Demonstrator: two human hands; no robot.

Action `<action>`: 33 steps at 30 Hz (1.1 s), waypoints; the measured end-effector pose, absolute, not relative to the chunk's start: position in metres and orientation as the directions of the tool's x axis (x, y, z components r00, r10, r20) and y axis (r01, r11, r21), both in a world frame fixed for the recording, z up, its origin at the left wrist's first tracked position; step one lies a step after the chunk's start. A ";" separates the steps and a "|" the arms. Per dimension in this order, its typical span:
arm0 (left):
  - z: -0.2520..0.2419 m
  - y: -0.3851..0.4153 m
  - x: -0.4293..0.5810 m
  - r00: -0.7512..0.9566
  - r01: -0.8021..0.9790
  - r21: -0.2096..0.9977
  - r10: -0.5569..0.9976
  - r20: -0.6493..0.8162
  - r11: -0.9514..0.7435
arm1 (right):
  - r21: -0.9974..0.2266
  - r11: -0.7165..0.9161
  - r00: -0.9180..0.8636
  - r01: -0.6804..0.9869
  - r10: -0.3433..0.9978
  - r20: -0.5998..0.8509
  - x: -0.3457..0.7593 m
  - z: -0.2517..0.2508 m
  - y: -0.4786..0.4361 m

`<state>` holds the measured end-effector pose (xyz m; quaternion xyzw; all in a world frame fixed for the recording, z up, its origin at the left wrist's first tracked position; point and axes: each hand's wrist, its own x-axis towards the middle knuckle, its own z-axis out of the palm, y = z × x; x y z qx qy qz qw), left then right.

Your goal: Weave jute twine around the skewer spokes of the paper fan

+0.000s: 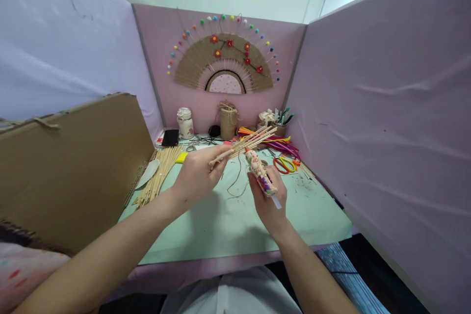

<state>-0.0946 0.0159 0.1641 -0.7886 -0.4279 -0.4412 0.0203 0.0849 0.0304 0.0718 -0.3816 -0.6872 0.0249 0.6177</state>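
Over table (305, 228), two hands (200, 171) (267, 210), one glue gun (258, 169)

One glue gun (260, 171), one fan (196, 63), six red flowers (218, 53), one lidded jar (185, 123).

Both forearms (121, 250) reach forward, left fingers (220, 151) and right fingers (254, 185) curled (gripping)

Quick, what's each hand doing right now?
Left hand: closed, holding a bundle of thin sticks.
Right hand: closed, gripping a patterned glue gun.
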 end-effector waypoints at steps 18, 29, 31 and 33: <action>0.164 0.015 -0.094 0.240 0.699 0.356 0.673 0.700 -0.620 | -0.492 0.707 0.038 0.508 0.552 0.833 0.086 0.074 0.030; 0.161 0.017 -0.095 0.246 0.686 0.353 0.660 0.709 -0.636 | -0.489 0.710 0.033 0.507 0.551 0.834 0.086 0.074 0.030; 0.160 0.017 -0.095 0.247 0.685 0.349 0.654 0.715 -0.639 | -0.491 0.712 0.035 0.501 0.551 0.834 0.086 0.073 0.030; 0.160 0.018 -0.095 0.247 0.681 0.351 0.653 0.716 -0.642 | -0.493 0.715 0.039 0.495 0.549 0.835 0.086 0.072 0.030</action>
